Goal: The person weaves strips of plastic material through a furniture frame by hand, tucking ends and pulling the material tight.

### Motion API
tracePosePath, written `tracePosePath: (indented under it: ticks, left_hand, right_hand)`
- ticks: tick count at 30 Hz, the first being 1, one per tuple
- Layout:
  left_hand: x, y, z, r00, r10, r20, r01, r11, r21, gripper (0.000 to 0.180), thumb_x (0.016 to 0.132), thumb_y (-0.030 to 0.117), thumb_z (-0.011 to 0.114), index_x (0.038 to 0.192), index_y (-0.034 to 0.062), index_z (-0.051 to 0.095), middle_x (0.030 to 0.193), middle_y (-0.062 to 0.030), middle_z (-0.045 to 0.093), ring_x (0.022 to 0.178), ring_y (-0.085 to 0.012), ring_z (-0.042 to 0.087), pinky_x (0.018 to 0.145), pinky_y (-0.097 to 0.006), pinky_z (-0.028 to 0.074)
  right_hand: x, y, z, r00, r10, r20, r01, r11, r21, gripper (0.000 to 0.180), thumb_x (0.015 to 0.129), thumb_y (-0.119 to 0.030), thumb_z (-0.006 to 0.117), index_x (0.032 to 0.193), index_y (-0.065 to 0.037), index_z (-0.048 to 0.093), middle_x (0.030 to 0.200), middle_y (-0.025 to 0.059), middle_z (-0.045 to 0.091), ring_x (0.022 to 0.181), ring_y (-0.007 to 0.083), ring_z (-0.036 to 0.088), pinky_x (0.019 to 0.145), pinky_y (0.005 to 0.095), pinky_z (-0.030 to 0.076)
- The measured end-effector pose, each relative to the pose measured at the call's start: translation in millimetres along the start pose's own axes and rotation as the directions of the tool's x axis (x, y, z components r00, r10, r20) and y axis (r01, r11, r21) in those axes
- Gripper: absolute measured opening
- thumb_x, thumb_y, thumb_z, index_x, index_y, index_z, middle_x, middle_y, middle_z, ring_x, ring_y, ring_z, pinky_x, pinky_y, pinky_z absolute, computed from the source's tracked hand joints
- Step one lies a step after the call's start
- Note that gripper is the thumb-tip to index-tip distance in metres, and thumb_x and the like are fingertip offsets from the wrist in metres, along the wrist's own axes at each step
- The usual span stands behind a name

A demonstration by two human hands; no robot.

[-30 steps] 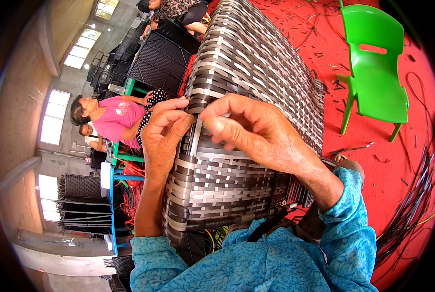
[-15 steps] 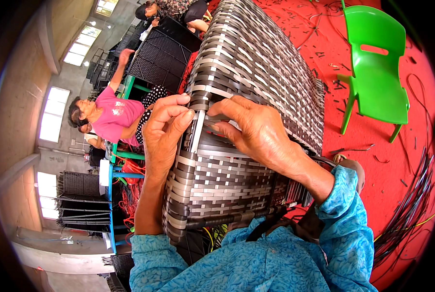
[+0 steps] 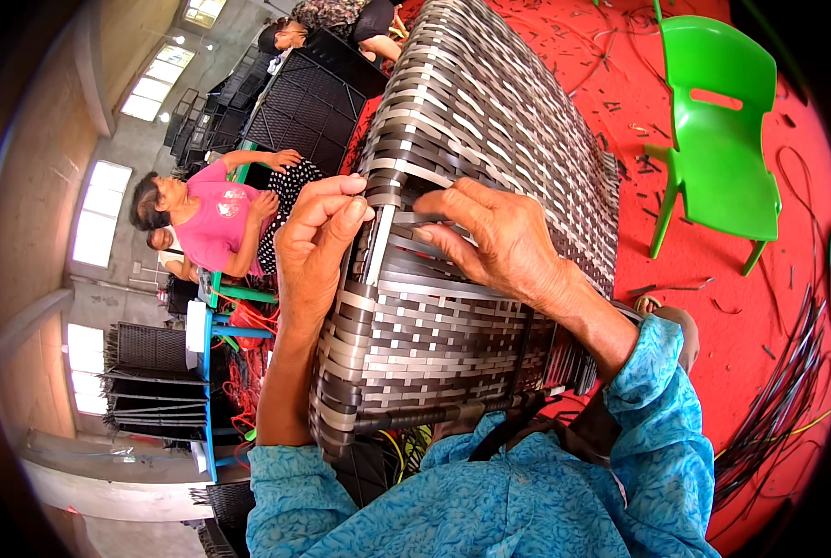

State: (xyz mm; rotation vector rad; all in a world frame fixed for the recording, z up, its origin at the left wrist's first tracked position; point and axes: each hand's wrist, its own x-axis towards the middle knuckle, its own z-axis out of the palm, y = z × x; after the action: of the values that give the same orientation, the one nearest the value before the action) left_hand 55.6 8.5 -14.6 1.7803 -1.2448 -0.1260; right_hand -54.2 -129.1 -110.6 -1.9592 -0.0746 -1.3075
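In front of me stands a woven wicker-style piece [image 3: 490,102] of flat plastic strips in brown, grey and cream. At its near left corner, my left hand [image 3: 315,242] has thumb and fingers drawn together against the wrapped edge; what lies in the pinch is hidden. My right hand [image 3: 504,237] is curled over the gap beside that corner, with thumb and forefinger bent around a grey plastic strip [image 3: 404,219]. Below the hands a bare pale frame bar [image 3: 379,244] shows, and loose strips [image 3: 438,279] cross the top of the near woven side.
A green plastic chair [image 3: 722,139] stands on the red floor covering [image 3: 638,265] at right, among strip scraps. Long dark strips [image 3: 778,400] lie in a bundle at lower right. A person in a pink shirt [image 3: 212,219] is at left, near dark woven panels [image 3: 150,372] on a blue stand.
My right hand has shifted slightly right, away from the corner. My left hand has stayed almost in place. The person in pink has lowered a raised arm.
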Motion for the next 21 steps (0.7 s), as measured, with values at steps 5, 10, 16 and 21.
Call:
tracePosePath:
  ticks: [5,10,16,21]
  left_hand:
    - [-1.4,-2.3,-1.2,1.0,0.013,0.003,-0.013,1.0,-0.009,0.013,0.084,0.01,0.058,0.082,-0.0022,0.062,0.103,-0.0068,0.055,0.088,-0.009,0.051,0.079,-0.022,0.04]
    - [-1.2,-6.2,-3.6,1.0,-0.022,-0.012,0.021,0.996,-0.085,0.011,0.083,0.008,0.057,0.086,-0.0018,0.061,0.104,-0.0079,0.055,0.091,-0.0103,0.052,0.081,-0.022,0.04]
    - [-0.4,-6.8,-6.6,0.997,0.036,0.068,-0.03,0.996,-0.084,0.018,0.077,-0.006,0.051,0.094,-0.0017,0.057,0.11,-0.0105,0.05,0.105,-0.0145,0.049,0.089,-0.028,0.041]
    - [-1.7,-4.8,-3.3,0.998,0.025,0.066,-0.017,0.992,-0.122,0.024,0.075,-0.011,0.047,0.094,-0.0011,0.057,0.11,-0.0097,0.049,0.105,-0.0147,0.049,0.088,-0.027,0.041]
  right_hand:
    - [-4.4,15.5,1.3,0.987,0.13,0.089,-0.137,0.988,0.071,0.013,0.077,-0.011,0.063,0.088,-0.004,0.061,0.079,0.0125,0.061,0.07,0.0292,0.06,0.06,0.0335,0.048]
    - [-2.0,21.2,-7.0,0.967,0.202,0.157,-0.226,0.962,0.153,0.013,0.08,-0.011,0.062,0.088,-0.002,0.06,0.076,0.0085,0.062,0.067,0.0163,0.06,0.06,0.0278,0.047]
    - [0.9,17.0,-8.7,0.868,0.434,0.241,-0.496,0.735,0.462,0.012,0.083,-0.012,0.059,0.082,0.0,0.058,0.066,-0.0003,0.055,0.061,0.0058,0.048,0.055,0.0232,0.042]
    - [-0.3,12.6,-9.0,0.836,0.46,0.298,-0.548,0.697,0.462,0.013,0.083,-0.013,0.06,0.084,-0.001,0.059,0.069,-0.0012,0.056,0.062,0.0042,0.048,0.055,0.0217,0.041]
